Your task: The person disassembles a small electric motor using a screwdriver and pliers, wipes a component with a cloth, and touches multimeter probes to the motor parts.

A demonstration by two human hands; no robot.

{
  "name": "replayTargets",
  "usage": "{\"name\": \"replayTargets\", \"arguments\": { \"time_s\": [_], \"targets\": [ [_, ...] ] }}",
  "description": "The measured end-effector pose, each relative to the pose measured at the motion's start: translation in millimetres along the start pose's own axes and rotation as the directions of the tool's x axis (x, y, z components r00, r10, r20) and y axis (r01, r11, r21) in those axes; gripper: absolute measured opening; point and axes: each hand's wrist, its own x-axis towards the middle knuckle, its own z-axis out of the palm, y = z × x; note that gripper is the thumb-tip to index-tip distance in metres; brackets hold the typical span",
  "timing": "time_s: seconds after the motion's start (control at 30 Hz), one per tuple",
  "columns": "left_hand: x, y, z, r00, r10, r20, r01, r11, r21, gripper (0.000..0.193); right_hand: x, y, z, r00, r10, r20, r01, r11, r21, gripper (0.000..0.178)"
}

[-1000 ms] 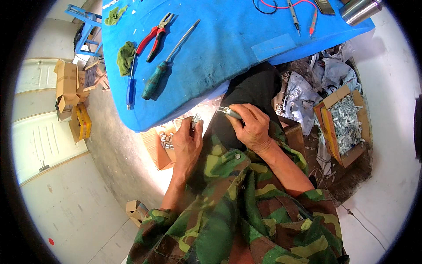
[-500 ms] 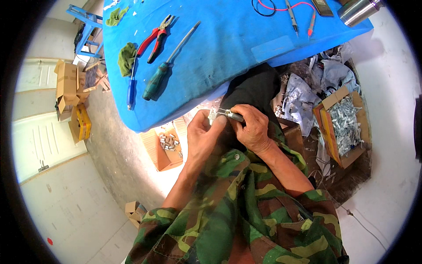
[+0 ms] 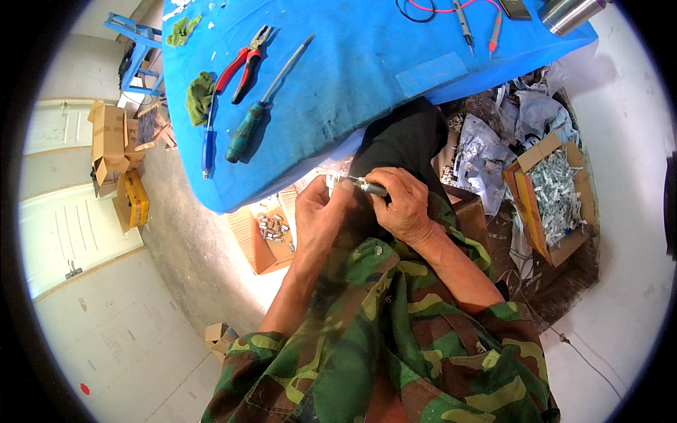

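Above my lap, my left hand (image 3: pixel 319 215) pinches a small white plastic piece (image 3: pixel 330 181) between thumb and fingers. Close beside it, my right hand (image 3: pixel 403 204) is closed around a short dark grey cylindrical part (image 3: pixel 374 188) with a lighter metal end. That end points left toward the white piece, near my left thumb. Whether the two parts touch is hidden by the thumb. Both hands are just off the near edge of the blue-covered table (image 3: pixel 338 77).
On the table lie red-handled pliers (image 3: pixel 243 63), a green-handled screwdriver (image 3: pixel 247 132), a blue-handled screwdriver (image 3: pixel 207 151), green cloths (image 3: pixel 199 99), test probes (image 3: pixel 465 25) and a metal cup (image 3: pixel 570 14). Below stand a carton (image 3: pixel 254 247) of small metal parts and a box (image 3: pixel 525 204) of silvery strips.
My left hand and the white piece have shifted slightly left, and the white piece has turned. The metal end of the right hand's part looks less exposed. The whole view has shifted a little.
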Motion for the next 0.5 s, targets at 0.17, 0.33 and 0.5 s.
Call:
{"name": "replayTargets", "arguments": {
  "time_s": [0.17, 0.33, 0.5],
  "targets": [
    [-2.2, 1.8, 2.2, 0.996, 0.086, 0.001, -0.086, 0.996, 0.032, 0.017, 1.1, -1.7, -2.6, 1.0, -0.005, 0.024, 0.004, 1.0, 0.014, 0.036],
    [-2.1, -4.2, 0.7, 0.995, 0.098, 0.01, -0.098, 0.994, -0.055, 0.013, 4.3, -6.3, -7.8, 0.998, -0.013, 0.058, 0.01, 0.999, 0.04, 0.035],
    [-0.6, -8.4, -8.9, 0.996, 0.048, 0.069, -0.036, 0.986, -0.164, 0.015, 8.4, -10.7, -9.4, 0.998, -0.029, 0.061, 0.027, 0.999, 0.032, 0.032]
  ]
}}
